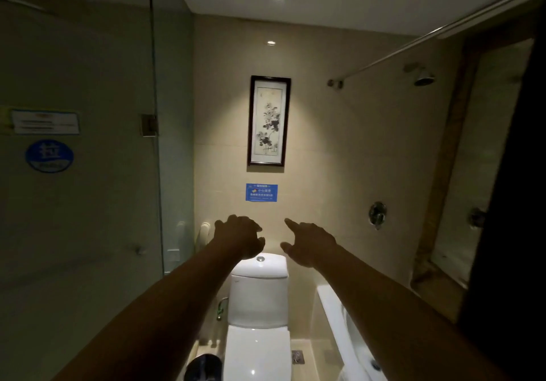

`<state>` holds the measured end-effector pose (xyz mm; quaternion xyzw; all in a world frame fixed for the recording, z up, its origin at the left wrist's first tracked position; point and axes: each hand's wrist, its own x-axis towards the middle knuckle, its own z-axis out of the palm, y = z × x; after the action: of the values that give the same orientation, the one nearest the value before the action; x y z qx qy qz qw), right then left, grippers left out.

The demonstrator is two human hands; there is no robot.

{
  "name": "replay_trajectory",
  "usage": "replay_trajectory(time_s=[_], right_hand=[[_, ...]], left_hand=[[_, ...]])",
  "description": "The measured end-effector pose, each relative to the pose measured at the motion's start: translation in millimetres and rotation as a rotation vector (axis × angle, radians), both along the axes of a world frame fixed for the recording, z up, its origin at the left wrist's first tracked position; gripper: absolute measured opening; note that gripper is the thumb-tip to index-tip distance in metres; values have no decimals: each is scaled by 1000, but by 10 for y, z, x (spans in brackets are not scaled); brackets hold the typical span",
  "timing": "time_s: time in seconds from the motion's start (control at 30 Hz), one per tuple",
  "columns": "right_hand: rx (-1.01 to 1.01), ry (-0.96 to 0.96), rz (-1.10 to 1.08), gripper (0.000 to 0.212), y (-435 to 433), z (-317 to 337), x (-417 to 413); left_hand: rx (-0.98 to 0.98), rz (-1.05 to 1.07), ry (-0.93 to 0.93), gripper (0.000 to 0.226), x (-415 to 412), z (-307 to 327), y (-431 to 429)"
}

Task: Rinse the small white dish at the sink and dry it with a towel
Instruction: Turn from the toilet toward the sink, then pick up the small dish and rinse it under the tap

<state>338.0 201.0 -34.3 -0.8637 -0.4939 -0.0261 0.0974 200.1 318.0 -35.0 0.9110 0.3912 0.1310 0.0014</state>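
No small white dish or sink in view; left hand and right hand reach forward above a white toilet, fingers loosely spread, holding nothing; a framed flower print hangs over a blue notice, its writing unreadable; a round blue sticker on the glass door reads "拉".

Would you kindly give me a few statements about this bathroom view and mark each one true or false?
1. Both hands are empty. True: the left hand and right hand hold nothing.
2. The toilet lid is raised. False: the toilet has its lid down.
3. A framed flower picture hangs above the toilet. True.
4. The small white dish sits on the cistern. False: no dish is visible.
5. The blue sign hangs above the picture. False: it is below it.
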Motion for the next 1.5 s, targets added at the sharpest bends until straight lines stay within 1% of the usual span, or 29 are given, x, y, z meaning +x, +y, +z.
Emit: replay_trajectory(time_s=[0.17,0.27,0.37,0.47,0.57,0.73,0.87,0.93,1.0,1.1,1.17,1.23,1.33,1.4,1.5], right_hand=[[-13,23,114,70,933,-33,404],[-6,26,201,68,1520,-36,517],[-2,50,317,64,2042,-138,430],[-45,49,437,59,2428,-291,137],[-99,2,553,61,2731,-406,-336],[-129,-65,808,62,3020,-512,-1505],[-146,-138,1016,64,2954,-526,-2664],[-125,-134,1144,62,2794,-516,-3278],[-90,-111,1270,60,2542,-494,-3859],[-29,-89,1444,60,2100,-460,-4628],[-23,-75,1542,59,1823,-437,-5083],[-38,-51,1606,59,1580,-403,-5498],[-46,-32,1640,62,1276,-392,-5967],[-32,-66,1678,61,1139,-448,-6181],[-30,-62,1682,61,1083,-547,-6405]], left_hand=[[-19,120,67,43,132,-86,568],[-25,192,34,42,92,-35,929],[-5,269,23,42,-96,-128,1236],[18,368,76,45,-439,-273,1421],[-5,509,113,43,-926,-363,1517],[-10,742,156,49,-2056,-545,1373],[11,939,99,48,-3081,-606,895],[21,1050,131,46,-3624,-571,532],[-10,1172,138,47,-4131,-516,125],[-20,1345,30,46,-4775,-434,-529],[-10,1436,-2,44,-5134,-395,-919],[-24,1512,-11,41,-5450,-370,-1229],[-38,1597,-19,50,-5812,-372,-1544],[-42,1624,-2,53,-5977,-407,-1677],[-83,1641,16,52,-6176,-507,-1747]])
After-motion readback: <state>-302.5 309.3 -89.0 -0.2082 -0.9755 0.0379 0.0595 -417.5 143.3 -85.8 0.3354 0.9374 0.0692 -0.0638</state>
